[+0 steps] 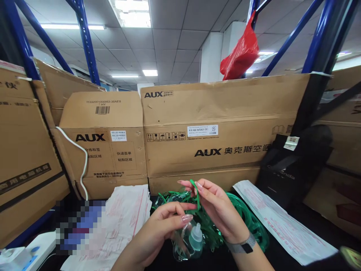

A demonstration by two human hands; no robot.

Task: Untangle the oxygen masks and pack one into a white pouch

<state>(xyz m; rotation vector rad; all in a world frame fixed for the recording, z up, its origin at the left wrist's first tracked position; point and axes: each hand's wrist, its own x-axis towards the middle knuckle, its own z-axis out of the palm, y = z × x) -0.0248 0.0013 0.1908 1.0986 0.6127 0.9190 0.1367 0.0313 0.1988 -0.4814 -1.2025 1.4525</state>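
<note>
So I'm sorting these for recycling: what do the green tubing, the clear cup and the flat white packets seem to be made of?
Green tubing: soft translucent plastic, likely; it coils and light passes through. Clear cup: glossy see-through plastic, seemingly stiffer, with a pale green cap. White packets: matte paper by the look, printed red; any film backing cannot be seen.

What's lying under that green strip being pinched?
Under the green strip, pinched by the right hand, lie coiled green tubing and a clear plastic cup. The left hand hides the heap's middle.
</note>
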